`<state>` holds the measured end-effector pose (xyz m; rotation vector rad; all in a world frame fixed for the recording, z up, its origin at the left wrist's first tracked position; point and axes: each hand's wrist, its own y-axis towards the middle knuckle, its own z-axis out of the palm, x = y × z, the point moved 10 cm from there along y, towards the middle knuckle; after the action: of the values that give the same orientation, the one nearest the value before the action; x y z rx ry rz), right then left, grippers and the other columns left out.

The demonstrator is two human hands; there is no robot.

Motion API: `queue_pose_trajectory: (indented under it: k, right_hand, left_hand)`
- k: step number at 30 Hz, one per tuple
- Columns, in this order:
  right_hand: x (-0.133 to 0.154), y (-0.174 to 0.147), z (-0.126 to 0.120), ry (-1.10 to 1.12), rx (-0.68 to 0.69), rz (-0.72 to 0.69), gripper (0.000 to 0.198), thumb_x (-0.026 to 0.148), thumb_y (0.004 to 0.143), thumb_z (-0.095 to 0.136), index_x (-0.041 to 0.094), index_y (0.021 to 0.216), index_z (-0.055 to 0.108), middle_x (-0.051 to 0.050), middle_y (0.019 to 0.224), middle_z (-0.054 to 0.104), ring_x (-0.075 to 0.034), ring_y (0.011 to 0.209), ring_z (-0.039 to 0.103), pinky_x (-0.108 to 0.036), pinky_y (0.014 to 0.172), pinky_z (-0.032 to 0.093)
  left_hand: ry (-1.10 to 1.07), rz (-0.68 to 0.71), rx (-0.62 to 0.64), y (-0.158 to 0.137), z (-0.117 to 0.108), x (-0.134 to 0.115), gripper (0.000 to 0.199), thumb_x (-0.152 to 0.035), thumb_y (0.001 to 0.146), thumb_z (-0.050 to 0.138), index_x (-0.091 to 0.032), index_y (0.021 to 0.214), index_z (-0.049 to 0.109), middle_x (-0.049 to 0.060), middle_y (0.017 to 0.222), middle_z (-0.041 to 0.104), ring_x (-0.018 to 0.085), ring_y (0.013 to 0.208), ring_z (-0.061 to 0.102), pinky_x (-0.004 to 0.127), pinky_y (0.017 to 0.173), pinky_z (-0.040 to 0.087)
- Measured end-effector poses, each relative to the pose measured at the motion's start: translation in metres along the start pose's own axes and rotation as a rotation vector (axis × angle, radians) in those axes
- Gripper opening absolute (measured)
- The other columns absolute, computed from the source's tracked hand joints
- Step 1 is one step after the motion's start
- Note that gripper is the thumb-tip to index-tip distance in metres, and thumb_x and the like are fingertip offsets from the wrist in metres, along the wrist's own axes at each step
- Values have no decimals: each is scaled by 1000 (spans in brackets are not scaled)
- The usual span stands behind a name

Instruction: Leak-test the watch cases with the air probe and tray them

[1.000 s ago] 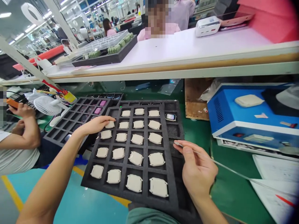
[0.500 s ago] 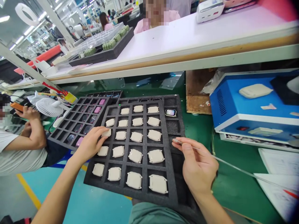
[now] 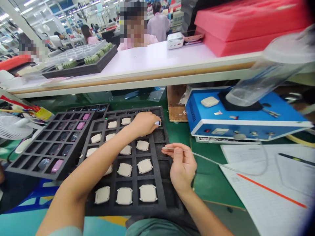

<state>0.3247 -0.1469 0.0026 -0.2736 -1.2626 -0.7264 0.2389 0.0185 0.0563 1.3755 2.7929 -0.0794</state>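
Head cam, far L: black foam tray (image 3: 24, 160) w/ purple cases (image 3: 57, 166), just beside front tray.
Front tray (image 3: 159, 175): beige watch cases (image 3: 124, 196) sit in cells; L forearm (image 3: 97, 162) crosses above, hiding some.
L hand (image 3: 145, 124): reaches across to upper R, back up, fingers bent at lit-screen watch (image 3: 157, 123); can't tell if gripped, contact hidden.
Watch spot: R column of lower tray (image 3: 159, 136), beyond front tray; in cell or just above, can't tell.
L tip: prob. best held by side edges, off the glass; forearm high so cases aren't knocked.
R hand (image 3: 183, 167): by lower tray's R edge, thumb & index pinching thin clear tube (image 3: 206, 158), tip pointing L.
R tip: light pinch, tip clear of watch, slack in tube.
Blue box (image 3: 246, 116): tube loops toward its front over papers (image 3: 246, 203).
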Motion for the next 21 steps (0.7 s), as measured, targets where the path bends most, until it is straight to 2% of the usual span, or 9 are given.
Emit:
queue_pose_trajectory:
  k: [2,4,7,12,17,19,21]
  right_hand:
    - [1,1,-1,-18,-15,-17,25,41,104,61,18,100,70,-5,95,74,-16,79,77,-31,72,68]
    - [1,3,-1,-20,-34,-36,26,41,104,59,19,100,70,-7,107,71,-17,87,77,-33,75,68]
    - [0,5,0,-7,-45,-53,24,40,105,56,20,102,68,-8,116,67,-19,97,76,-36,82,68]
    - [0,3,-2,-62,-47,-56,23,40,103,60,19,103,68,-8,109,69,-20,96,76,-38,84,67]
    - [5,-2,-6,-110,-52,-76,22,38,101,65,17,102,70,-7,99,73,-18,88,76,-35,82,65]
    - [9,-4,-8,-128,-70,-101,20,36,101,65,17,101,70,-6,98,74,-17,86,76,-35,81,65]
    - [14,-6,-8,-140,-72,-140,17,33,102,64,18,101,71,-6,96,75,-17,86,76,-34,81,65]
  left_hand:
    - [39,2,62,32,11,-8,26,-22,82,81,-13,107,78,18,108,79,34,110,73,42,98,52]
    - [72,6,102,43,18,-10,28,-21,76,85,-11,101,78,20,105,79,36,107,74,42,95,53]
    - [88,26,137,41,21,-7,25,-20,83,77,-10,106,78,21,108,78,36,109,74,41,94,54]
    - [36,4,145,41,23,-4,28,-19,84,76,-10,110,77,23,115,77,37,114,73,43,98,53]
    - [-91,-82,1,40,10,2,18,-6,84,71,-10,100,79,22,109,78,33,112,74,43,103,50]
    - [-168,-112,-97,24,-3,1,20,-8,89,66,-11,104,79,20,107,79,32,110,74,44,103,51]
    - [-246,-128,-190,-3,-14,-4,25,-16,97,61,-14,116,77,16,112,80,29,110,74,42,98,54]
